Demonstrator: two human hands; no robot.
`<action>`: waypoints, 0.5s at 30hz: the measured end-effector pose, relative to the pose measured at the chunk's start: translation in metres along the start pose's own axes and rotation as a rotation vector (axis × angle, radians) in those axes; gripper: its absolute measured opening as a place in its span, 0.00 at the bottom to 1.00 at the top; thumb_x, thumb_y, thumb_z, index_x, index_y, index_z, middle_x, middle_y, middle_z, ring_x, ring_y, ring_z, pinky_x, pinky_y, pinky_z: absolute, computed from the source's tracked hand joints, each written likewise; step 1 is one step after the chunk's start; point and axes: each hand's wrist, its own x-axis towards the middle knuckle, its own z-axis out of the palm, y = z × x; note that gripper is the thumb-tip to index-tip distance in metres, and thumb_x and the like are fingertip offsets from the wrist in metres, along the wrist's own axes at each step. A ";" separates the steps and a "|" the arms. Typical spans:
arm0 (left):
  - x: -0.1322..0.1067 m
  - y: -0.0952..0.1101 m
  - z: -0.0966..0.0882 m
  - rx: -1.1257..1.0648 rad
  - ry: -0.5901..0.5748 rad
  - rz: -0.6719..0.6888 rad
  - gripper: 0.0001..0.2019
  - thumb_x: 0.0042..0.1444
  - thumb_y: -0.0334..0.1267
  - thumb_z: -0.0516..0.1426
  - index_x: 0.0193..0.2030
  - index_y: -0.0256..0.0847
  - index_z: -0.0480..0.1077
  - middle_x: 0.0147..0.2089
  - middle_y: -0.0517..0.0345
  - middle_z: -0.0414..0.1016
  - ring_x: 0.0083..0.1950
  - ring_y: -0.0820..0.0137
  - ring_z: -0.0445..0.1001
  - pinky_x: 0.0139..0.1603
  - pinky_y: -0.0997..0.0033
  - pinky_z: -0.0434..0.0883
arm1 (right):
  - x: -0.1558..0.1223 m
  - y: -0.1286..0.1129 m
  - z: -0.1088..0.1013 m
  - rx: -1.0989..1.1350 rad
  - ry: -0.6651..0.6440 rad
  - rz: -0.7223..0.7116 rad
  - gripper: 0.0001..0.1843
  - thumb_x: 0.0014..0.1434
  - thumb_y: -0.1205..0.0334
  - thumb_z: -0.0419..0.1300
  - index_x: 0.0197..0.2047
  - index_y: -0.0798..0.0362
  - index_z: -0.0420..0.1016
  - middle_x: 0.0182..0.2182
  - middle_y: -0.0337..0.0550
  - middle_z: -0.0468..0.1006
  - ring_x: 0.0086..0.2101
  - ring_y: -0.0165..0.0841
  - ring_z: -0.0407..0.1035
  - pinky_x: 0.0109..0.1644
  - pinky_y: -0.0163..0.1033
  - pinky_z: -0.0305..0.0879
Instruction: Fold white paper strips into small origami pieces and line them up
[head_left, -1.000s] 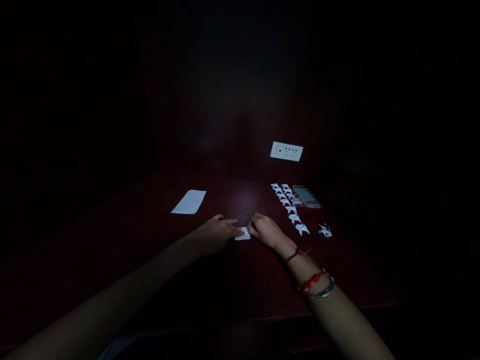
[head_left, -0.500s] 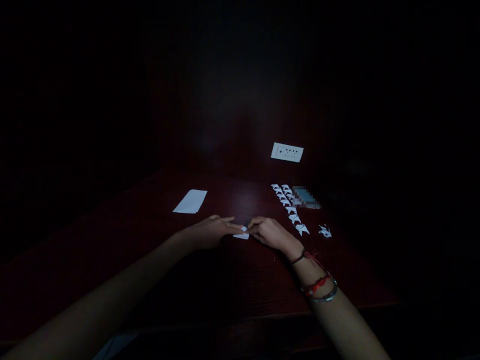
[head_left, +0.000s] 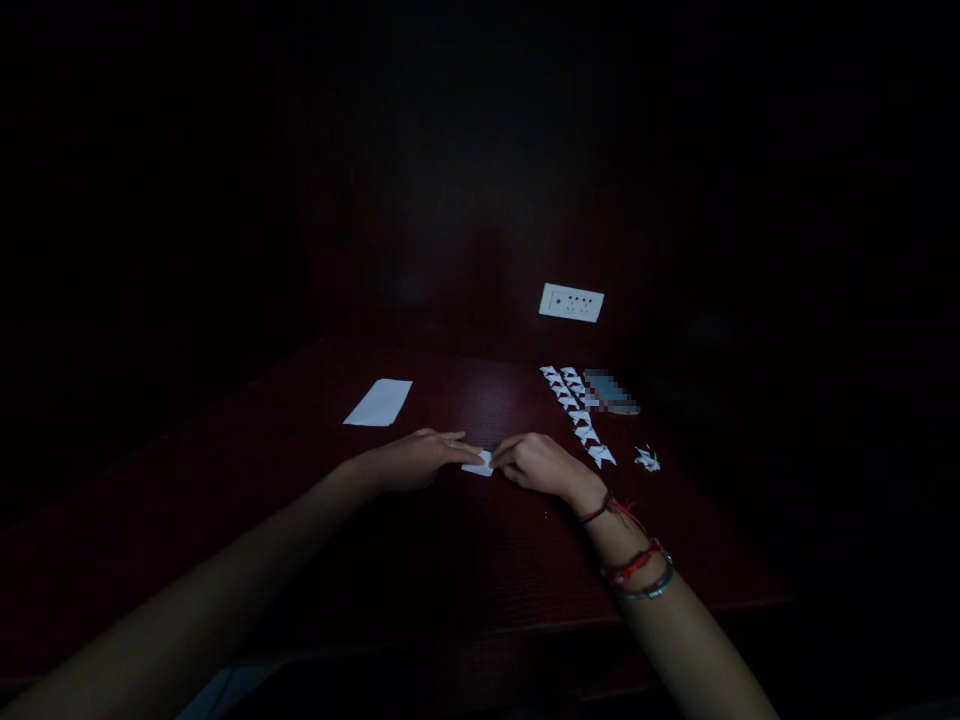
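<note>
A small white piece of paper (head_left: pixel 478 468) lies on the dark red table in front of me, partly covered by fingers. My left hand (head_left: pixel 420 460) reaches in from the left with its fingers stretched out, the tips pressing on the paper's upper part. From the right, my right hand (head_left: pixel 536 464) has its fingers bent and drawn together at the paper's right edge. Bracelets ring my right wrist. Whether the paper is folded under the fingertips is hard to see.
Left of centre lie flat white sheets (head_left: pixel 379 402). On the right, folded white paper pieces (head_left: pixel 582 420) form two rows beside a blurred flat object (head_left: pixel 611 392). A small spiky paper bundle (head_left: pixel 647 459) lies nearer. A socket plate (head_left: pixel 571 302) is on the back wall.
The fingertips of both hands have parted slightly, showing more of the small paper between them. My left hand has drawn back a little to the left.
</note>
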 end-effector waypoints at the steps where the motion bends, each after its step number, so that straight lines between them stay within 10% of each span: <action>1: 0.000 -0.001 0.000 0.002 -0.001 0.003 0.38 0.39 0.15 0.43 0.54 0.58 0.48 0.58 0.71 0.50 0.59 0.69 0.45 0.52 0.64 0.51 | -0.001 0.001 0.000 0.010 0.004 0.000 0.14 0.50 0.71 0.49 0.38 0.51 0.71 0.38 0.40 0.72 0.38 0.28 0.65 0.41 0.30 0.57; 15: 0.004 0.015 -0.001 0.245 0.105 -0.006 0.20 0.51 0.26 0.46 0.49 0.52 0.59 0.45 0.58 0.65 0.46 0.67 0.61 0.45 0.65 0.51 | 0.007 0.019 0.011 0.242 0.240 0.137 0.13 0.51 0.69 0.51 0.39 0.56 0.70 0.36 0.43 0.72 0.37 0.27 0.64 0.42 0.32 0.58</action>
